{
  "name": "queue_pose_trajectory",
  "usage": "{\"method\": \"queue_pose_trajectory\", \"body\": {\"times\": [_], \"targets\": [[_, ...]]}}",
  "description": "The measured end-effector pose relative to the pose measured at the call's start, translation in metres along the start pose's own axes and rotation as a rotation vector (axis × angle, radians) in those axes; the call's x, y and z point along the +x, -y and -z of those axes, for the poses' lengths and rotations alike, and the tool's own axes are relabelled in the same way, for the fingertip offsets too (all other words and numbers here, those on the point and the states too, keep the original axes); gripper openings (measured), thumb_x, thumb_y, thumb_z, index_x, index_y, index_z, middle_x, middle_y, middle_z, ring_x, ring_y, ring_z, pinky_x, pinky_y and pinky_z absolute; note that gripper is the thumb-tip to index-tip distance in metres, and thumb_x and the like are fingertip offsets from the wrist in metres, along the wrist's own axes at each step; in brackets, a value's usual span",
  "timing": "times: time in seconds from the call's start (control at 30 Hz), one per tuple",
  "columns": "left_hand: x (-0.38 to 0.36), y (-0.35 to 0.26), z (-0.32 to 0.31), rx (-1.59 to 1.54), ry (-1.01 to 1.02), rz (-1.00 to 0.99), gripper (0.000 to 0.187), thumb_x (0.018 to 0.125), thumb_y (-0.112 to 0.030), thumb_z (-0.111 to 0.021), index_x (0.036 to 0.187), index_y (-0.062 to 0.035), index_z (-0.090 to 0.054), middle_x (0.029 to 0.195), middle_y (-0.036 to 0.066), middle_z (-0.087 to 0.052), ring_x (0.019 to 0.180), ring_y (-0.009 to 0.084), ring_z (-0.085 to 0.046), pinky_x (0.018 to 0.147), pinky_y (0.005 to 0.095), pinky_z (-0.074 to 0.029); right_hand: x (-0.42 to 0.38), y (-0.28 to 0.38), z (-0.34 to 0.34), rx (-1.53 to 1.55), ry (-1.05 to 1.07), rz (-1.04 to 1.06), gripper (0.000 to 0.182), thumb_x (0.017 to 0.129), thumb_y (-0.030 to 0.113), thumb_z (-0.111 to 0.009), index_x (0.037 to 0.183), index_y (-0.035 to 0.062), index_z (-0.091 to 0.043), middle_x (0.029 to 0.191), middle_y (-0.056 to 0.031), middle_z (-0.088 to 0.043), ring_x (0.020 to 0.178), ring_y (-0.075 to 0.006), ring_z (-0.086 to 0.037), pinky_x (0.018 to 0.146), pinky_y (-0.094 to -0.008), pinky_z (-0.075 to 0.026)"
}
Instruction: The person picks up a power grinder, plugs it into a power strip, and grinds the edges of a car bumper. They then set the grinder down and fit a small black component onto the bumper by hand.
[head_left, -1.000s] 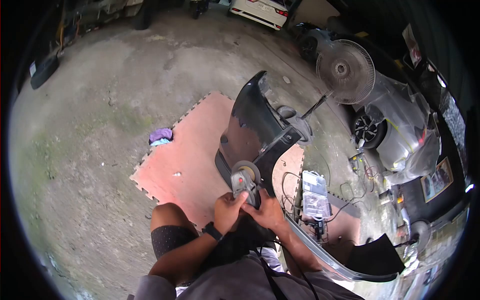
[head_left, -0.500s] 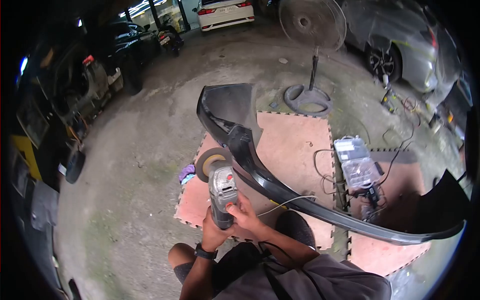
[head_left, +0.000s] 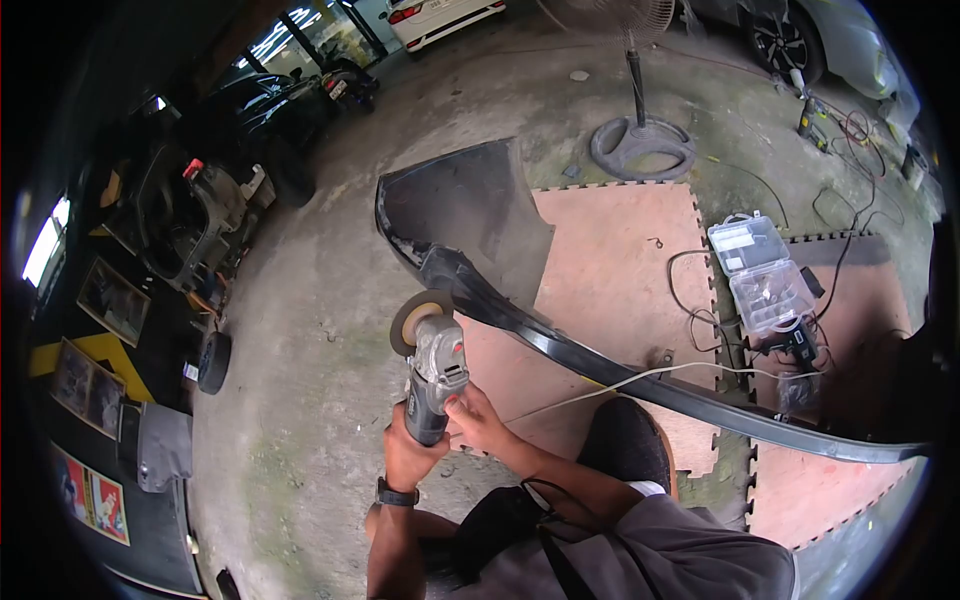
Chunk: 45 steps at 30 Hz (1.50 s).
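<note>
An angle grinder with a round sanding disc is held in both hands, its head pointing away from me. My left hand wraps around the rear of its body, a black watch on that wrist. From the other side, my right hand closes on the grinder, the thumb near a red spot on the casing. Just beyond the disc lies a long black car bumper, curving from the upper middle to the far right. The disc's edge is close to the bumper's near left end.
Pink foam mats lie under the bumper. An open clear plastic case, a black power tool and cables are at the right. Behind stands a fan. My shoe is beside the bumper; car parts line the left.
My view has turned, so the bumper, fan and case appear shifted, with more of the left wall showing. Both hands keep their hold on the grinder, and the purple cloth is out of sight.
</note>
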<state>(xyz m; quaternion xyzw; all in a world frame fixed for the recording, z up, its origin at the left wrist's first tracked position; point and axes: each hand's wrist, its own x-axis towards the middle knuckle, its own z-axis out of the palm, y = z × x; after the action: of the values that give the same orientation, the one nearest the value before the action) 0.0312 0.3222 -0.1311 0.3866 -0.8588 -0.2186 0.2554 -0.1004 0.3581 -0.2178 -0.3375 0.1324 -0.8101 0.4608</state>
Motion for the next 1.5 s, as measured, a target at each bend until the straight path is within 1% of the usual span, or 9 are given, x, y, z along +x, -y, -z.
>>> {"method": "queue_pose_trajectory", "body": {"times": [0.23,0.33,0.5,0.67,0.87,1.0,1.1,1.17,1.5], "targets": [[-0.003,0.012,-0.008,0.148,0.028,-0.022,0.061,0.064,-0.016,-0.085,0.117,-0.0021,-0.056,0.092,0.024,-0.072,0.085,0.0443,-0.071,0.071,0.047,-0.058,-0.02,-0.045,0.032,-0.007,-0.034,-0.007,0.049,0.108,0.027,-0.053,0.148,0.0024,-0.039,0.141,-0.0077,-0.052,0.129,-0.0171,-0.05,0.112,-0.0378,-0.038],[-0.005,0.015,-0.009,0.191,0.008,-0.081,0.06,0.066,-0.017,-0.084,0.118,-0.0027,-0.057,0.092,0.024,-0.072,0.085,0.0444,-0.072,0.071,0.0471,-0.058,-0.021,-0.045,0.031,0.105,-0.068,-0.073,0.048,0.108,0.027,-0.051,0.147,0.0018,-0.04,0.141,-0.0082,-0.052,0.129,-0.0172,-0.05,0.112,-0.0377,-0.038],[0.003,-0.007,0.022,0.159,-0.019,-0.063,0.058,0.065,-0.015,-0.085,0.114,-0.0018,-0.058,0.089,0.024,-0.072,0.085,0.0432,-0.073,0.07,0.045,-0.059,0.002,-0.019,0.0,-0.179,0.068,0.053,0.053,0.108,0.025,-0.05,0.151,0.0005,-0.032,0.142,-0.0104,-0.05,0.133,-0.0194,-0.047,0.113,-0.0395,-0.036],[0.001,-0.01,0.03,0.171,0.0,-0.046,0.058,0.064,-0.016,-0.085,0.113,-0.0008,-0.057,0.088,0.024,-0.072,0.084,0.0417,-0.073,0.07,0.0444,-0.059,0.001,-0.003,-0.019,-0.039,0.014,0.032,0.048,0.108,0.021,-0.05,0.149,0.0,-0.036,0.139,-0.0101,-0.052,0.133,-0.0195,-0.047,0.113,-0.0399,-0.035],[-0.009,0.005,0.002,0.167,0.072,-0.043,0.062,0.062,-0.019,-0.086,0.114,-0.0016,-0.057,0.085,0.024,-0.071,0.08,0.0438,-0.072,0.069,0.0463,-0.058,-0.023,-0.016,0.014,-0.04,-0.052,-0.097,0.05,0.109,0.032,-0.049,0.148,0.0018,-0.039,0.135,-0.0093,-0.054,0.122,-0.0158,-0.054,0.1,-0.0347,-0.047],[-0.008,-0.006,0.012,0.188,0.032,-0.021,0.056,0.063,-0.017,-0.085,0.109,-0.0009,-0.057,0.085,0.023,-0.071,0.081,0.0411,-0.073,0.069,0.0443,-0.058,-0.019,-0.022,0.008,0.117,-0.059,-0.055,0.051,0.108,0.032,-0.051,0.147,0.0012,-0.039,0.134,-0.0087,-0.055,0.119,-0.0149,-0.054,0.1,-0.0344,-0.046],[0.002,-0.031,0.034,0.17,0.027,-0.007,0.056,0.061,-0.014,-0.085,0.108,-0.0003,-0.057,0.089,0.022,-0.072,0.083,0.0379,-0.075,0.071,0.042,-0.058,-0.002,-0.02,-0.004,-0.092,-0.011,-0.134,0.053,0.107,0.032,-0.053,0.147,0.0005,-0.039,0.134,-0.0085,-0.054,0.121,-0.0155,-0.053,0.104,-0.0364,-0.043],[0.004,-0.029,0.039,0.146,0.018,-0.026,0.056,0.062,-0.013,-0.085,0.108,-0.0004,-0.057,0.088,0.022,-0.072,0.083,0.0372,-0.075,0.072,0.0413,-0.057,0.008,0.0,-0.028,0.017,-0.021,0.075,0.052,0.107,0.031,-0.055,0.145,-0.0003,-0.04,0.134,-0.0086,-0.055,0.122,-0.0166,-0.052,0.107,-0.0383,-0.039],[-0.009,0.01,-0.005,0.169,0.102,-0.005,0.062,0.064,-0.02,-0.084,0.116,-0.0003,-0.057,0.09,0.024,-0.071,0.085,0.0437,-0.071,0.073,0.0462,-0.058,-0.029,-0.044,0.035,0.048,-0.144,-0.034,0.043,0.11,0.024,-0.046,0.143,-0.0015,-0.042,0.133,-0.0098,-0.056,0.126,-0.0182,-0.051,0.109,-0.0368,-0.038]]}}
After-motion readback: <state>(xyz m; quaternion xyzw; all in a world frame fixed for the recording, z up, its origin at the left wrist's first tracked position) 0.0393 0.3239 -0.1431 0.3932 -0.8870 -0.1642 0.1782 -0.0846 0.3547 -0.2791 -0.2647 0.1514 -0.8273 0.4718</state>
